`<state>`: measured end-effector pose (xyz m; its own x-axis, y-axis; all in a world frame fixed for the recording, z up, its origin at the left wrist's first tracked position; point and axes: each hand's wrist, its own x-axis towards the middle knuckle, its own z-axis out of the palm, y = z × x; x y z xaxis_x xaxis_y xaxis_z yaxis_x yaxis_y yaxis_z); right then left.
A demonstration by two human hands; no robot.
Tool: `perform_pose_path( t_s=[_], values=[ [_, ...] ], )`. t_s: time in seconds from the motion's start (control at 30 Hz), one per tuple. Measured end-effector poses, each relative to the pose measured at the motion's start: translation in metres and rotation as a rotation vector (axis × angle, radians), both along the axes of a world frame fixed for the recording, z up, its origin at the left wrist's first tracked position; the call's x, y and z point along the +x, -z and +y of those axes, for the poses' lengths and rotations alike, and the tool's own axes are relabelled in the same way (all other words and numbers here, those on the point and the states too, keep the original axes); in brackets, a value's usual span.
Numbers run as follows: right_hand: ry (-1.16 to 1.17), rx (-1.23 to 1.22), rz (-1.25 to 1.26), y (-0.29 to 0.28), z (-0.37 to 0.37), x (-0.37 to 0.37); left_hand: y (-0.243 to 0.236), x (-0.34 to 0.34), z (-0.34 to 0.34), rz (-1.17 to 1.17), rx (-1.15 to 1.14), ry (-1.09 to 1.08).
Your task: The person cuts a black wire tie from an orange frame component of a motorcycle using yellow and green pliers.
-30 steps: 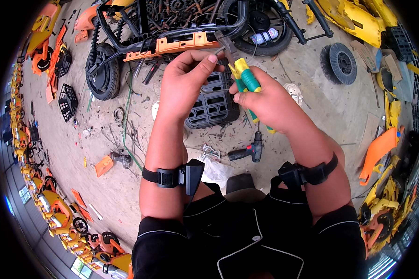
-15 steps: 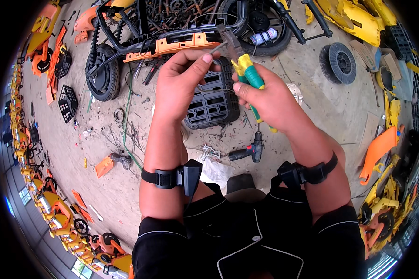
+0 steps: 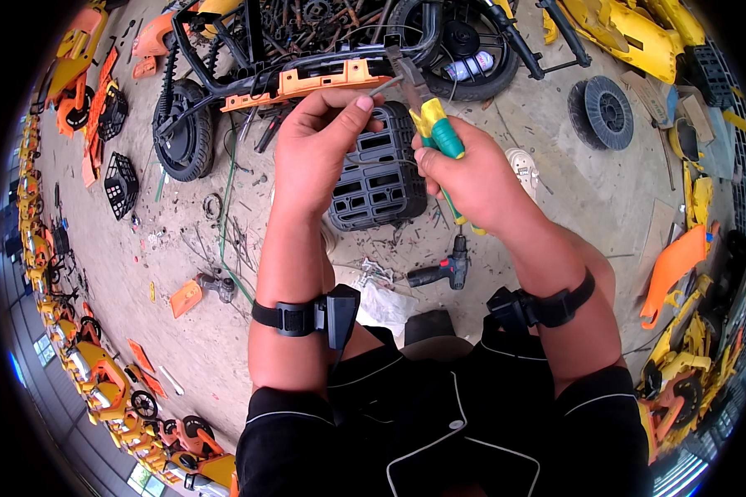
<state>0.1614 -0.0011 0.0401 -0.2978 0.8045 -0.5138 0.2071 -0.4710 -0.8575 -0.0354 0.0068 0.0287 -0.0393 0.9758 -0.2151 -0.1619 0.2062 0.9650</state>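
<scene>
My right hand (image 3: 464,170) is closed round the green and yellow handles of a pair of pliers (image 3: 443,137). Their metal jaws point up and away from me, meeting the end of a thin grey cable (image 3: 383,86). Between thumb and fingers, my left hand (image 3: 327,137) pinches that cable; part of it loops down toward my right hand. Below both hands a black plastic basket (image 3: 377,186) lies on the floor. Just beyond them is a scooter frame (image 3: 331,76) with an orange panel along its side.
A cordless drill (image 3: 443,267) lies on the floor nearer me, beside a white plastic bag (image 3: 385,305). A wheel (image 3: 182,137) stands at the left, a black spool (image 3: 607,114) at the right. Metal scraps fill the frame's middle. Orange and yellow panels (image 3: 675,265) line the right side.
The plier handles have drawn closer together in my right hand, and the hand has turned slightly. My left hand has shifted a little to the left, still pinching the cable.
</scene>
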Motion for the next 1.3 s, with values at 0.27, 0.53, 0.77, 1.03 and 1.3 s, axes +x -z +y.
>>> perform_pose_path(
  t_s=[0.27, 0.53, 0.77, 1.03, 1.3],
  values=[
    [-0.004, -0.017, -0.036, -0.003, 0.001, 0.001, -0.001, 0.001, 0.0, -0.012, 0.01, 0.003],
    [0.078, -0.068, -0.024, -0.006, 0.005, 0.011, 0.002, 0.001, 0.001, -0.006, 0.002, -0.004],
    [-0.101, -0.065, -0.147, -0.004, 0.004, 0.009, 0.004, 0.007, 0.004, 0.05, -0.041, -0.018],
    [-0.127, -0.081, -0.098, 0.001, 0.0, 0.014, 0.01, 0.014, 0.007, 0.032, -0.046, -0.017],
    [-0.134, -0.109, -0.101, 0.001, -0.001, 0.013, 0.011, 0.015, 0.006, 0.066, -0.053, 0.049]
  ],
)
